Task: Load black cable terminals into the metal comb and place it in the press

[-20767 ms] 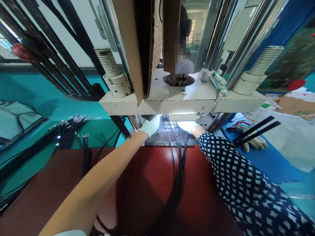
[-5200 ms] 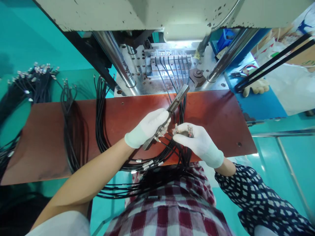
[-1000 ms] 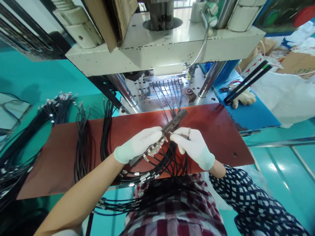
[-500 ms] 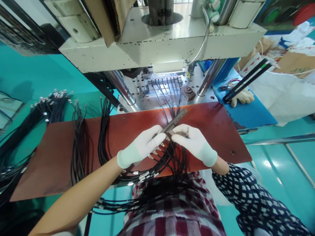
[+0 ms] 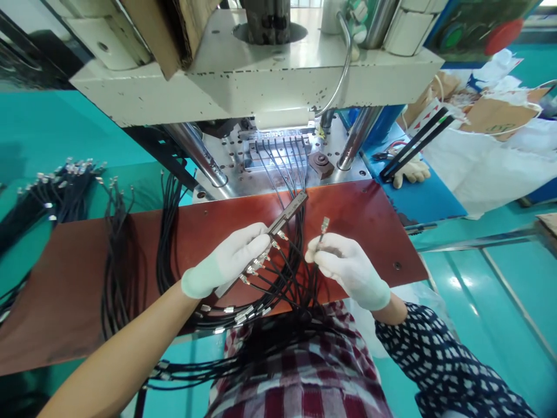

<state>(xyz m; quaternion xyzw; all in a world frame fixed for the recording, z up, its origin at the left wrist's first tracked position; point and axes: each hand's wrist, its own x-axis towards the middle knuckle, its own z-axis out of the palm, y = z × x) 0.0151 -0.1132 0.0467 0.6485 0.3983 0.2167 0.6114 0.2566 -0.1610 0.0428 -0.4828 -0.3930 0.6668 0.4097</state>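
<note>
My left hand [image 5: 237,255], in a white glove, is closed around a long grey metal bar [image 5: 289,213] held at a slant above the brown board. Several metal connectors [image 5: 260,264] with black cables stick out along the bar's right side. My right hand [image 5: 348,267], also gloved, pinches one black cable just below its metal connector [image 5: 324,224], which points upward, apart from the bar. Loose black cables [image 5: 291,284] run beneath both hands toward my lap. Behind them, a metal fixture [image 5: 276,152] in the press holds several more cables.
The press's pale beam [image 5: 261,87] spans the back, with steel posts [image 5: 359,139] on both sides. Cable bundles [image 5: 167,232] lie on the left of the brown board [image 5: 357,212]. At the right, a work glove [image 5: 411,171] rests on a blue surface [image 5: 439,197].
My right hand has moved away from the bar to the right, and a cable connector now shows above its fingers. The whole view has shifted slightly.
</note>
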